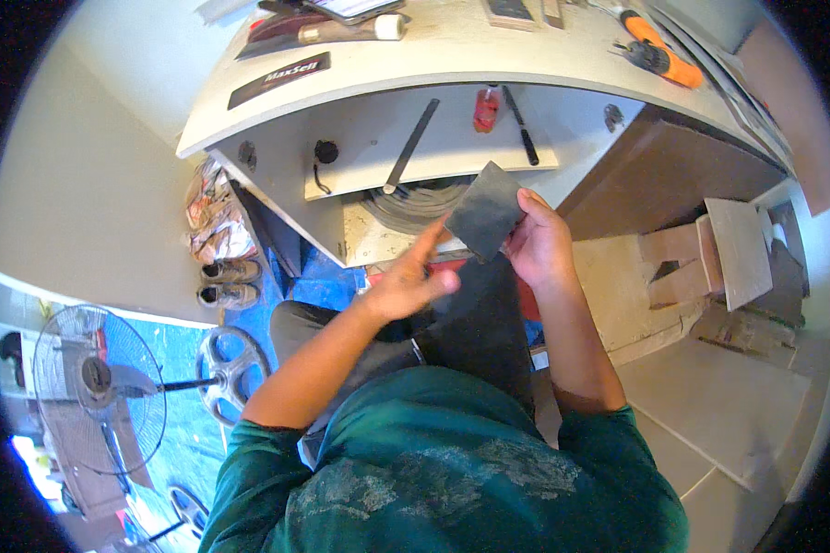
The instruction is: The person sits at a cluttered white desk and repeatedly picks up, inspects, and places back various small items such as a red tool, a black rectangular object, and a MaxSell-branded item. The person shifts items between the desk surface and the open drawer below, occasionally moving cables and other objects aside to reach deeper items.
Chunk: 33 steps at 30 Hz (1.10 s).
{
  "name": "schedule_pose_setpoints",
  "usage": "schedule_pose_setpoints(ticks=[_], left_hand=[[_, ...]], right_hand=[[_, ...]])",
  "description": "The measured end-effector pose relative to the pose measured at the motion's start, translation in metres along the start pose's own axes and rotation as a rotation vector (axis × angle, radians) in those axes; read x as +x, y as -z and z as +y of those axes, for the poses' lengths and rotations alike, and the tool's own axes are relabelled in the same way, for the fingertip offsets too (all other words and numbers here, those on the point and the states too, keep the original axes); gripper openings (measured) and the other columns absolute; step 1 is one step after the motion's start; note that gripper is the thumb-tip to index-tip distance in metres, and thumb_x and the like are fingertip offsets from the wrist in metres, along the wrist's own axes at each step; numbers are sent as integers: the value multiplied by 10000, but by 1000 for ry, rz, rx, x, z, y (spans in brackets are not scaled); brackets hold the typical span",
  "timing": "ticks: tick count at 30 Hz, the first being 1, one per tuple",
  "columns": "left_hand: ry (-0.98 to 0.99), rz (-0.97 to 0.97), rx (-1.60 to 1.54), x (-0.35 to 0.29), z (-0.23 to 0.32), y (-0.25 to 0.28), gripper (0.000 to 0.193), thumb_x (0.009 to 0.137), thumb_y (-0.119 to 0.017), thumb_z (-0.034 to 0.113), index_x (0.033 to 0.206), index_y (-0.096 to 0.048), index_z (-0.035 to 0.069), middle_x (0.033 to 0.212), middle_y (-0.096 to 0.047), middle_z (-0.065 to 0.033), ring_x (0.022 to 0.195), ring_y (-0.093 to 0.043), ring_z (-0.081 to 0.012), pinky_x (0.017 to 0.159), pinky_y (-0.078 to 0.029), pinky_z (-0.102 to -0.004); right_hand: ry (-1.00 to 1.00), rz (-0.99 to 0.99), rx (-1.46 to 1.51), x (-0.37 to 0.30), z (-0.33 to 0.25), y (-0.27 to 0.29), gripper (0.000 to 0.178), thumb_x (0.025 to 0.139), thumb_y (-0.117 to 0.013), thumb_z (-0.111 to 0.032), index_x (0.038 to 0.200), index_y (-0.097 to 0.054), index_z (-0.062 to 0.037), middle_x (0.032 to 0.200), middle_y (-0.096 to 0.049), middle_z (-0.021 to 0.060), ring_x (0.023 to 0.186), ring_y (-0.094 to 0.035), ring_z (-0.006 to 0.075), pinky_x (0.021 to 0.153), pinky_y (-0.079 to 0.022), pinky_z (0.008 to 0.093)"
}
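A flat, dark grey rectangular piece (485, 212) is held up in front of the workbench, tilted with one corner pointing away from me. My right hand (540, 241) grips its right edge, thumb on top and fingers partly hidden underneath. My left hand (413, 281) is open, thumb and fingers apart, with its fingertips at the piece's left edge; whether they touch it I cannot tell. Behind the piece, a coil of dark edging strip (406, 210) lies in the bench's lower compartment.
The workbench (415, 66) carries a black-and-orange drill (659, 63) and a dark label strip (279, 80). On its inner shelf are a long dark bar (412, 143), a red bottle (486, 109) and a black-handled tool (528, 146). A fan (97, 378), shoes (229, 295) and board offcuts (740, 253) stand around.
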State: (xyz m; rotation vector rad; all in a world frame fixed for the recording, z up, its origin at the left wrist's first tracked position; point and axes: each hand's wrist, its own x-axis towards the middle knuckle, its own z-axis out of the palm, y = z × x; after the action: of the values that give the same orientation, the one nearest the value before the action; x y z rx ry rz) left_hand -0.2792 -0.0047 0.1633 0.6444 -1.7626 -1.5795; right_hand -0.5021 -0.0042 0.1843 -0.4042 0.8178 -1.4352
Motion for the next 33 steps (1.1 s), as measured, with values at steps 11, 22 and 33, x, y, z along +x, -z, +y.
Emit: schedule_pose_setpoints(ticks=[11, 22, 33], left_hand=[[263, 700, -428, 2, 18, -2, 403, 937, -535, 315, 1207, -505, 17, 1150, -584, -128, 1067, -567, -245, 919, -468, -376], [3, 1155, 169, 53, 85, 118, 162, 812, -564, 8, 969, -606, 7, 929, -626, -143, 883, -573, -241, 859, -462, -371], [-47, 1193, 200, 137, 59, 62, 177, 794, -536, 45, 933, -609, -36, 1076, -576, -232, 987, -557, -304, 872, -436, -381]], right_hand=[[212, -116, -939, 27, -10, -47, 321, 957, -519, -379, 1041, -596, -79, 894, -643, 39, 787, -601, 132, 702, -492, 298], [1262, 273, -1681, 124, -237, -45, 513, 996, -386, -434, 1120, -612, 10, 1083, -639, 170, 1079, -565, 302, 995, -374, 390], [1428, 335, -1858, 129, -218, -54, 645, 1009, -242, -472, 1156, -587, 52, 1268, -554, 218, 1285, -417, 333, 1142, -183, 444]])
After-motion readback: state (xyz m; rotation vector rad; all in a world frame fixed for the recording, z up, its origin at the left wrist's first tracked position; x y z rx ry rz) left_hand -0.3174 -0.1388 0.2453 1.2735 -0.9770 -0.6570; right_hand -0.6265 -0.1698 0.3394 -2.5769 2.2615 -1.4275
